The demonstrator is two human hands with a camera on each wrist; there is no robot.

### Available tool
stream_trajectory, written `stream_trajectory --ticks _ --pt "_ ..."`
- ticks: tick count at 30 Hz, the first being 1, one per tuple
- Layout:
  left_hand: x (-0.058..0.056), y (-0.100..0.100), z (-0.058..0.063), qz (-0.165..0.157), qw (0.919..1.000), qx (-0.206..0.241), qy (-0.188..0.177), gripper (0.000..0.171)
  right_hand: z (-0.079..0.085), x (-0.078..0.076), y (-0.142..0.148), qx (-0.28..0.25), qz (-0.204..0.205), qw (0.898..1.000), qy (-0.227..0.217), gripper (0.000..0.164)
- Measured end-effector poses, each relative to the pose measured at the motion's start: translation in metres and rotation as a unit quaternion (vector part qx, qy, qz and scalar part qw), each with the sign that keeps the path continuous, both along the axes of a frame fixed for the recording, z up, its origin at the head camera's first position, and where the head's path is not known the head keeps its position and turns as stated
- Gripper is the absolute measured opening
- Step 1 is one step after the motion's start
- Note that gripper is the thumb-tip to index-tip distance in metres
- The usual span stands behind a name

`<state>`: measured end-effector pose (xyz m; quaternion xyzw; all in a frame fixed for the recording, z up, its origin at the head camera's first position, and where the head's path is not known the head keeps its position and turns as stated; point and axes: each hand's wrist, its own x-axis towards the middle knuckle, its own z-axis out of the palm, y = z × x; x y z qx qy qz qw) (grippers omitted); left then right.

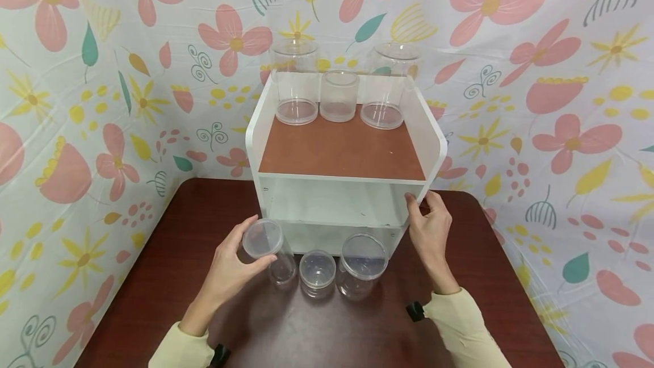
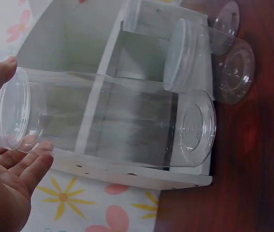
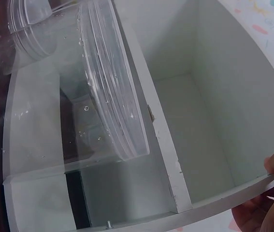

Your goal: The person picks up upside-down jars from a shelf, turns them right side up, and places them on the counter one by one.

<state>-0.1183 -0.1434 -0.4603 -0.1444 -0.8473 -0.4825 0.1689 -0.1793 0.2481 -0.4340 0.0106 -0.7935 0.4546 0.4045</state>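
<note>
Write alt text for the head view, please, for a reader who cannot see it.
A person's left hand grips a clear jar near its lid, while the right hand grips a white shelf's side. Beside that jar, a small jar and a larger jar stand on a table; three more jars stand on the shelf's brown top.
</note>
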Motion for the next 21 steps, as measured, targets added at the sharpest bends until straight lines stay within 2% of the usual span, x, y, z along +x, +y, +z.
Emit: stream_trajectory --ticks 9,21 --pt "-0.003 0.007 -0.013 -0.002 0.9998 -0.002 -0.018 0.088 0.001 0.000 0.000 0.000 -0.002 1.000 -0.002 0.014" --pt "-0.006 0.011 -0.023 0.001 0.9993 -0.011 -0.037 0.088 0.000 0.000 0.000 -0.003 -0.003 1.000 -0.002 0.014"
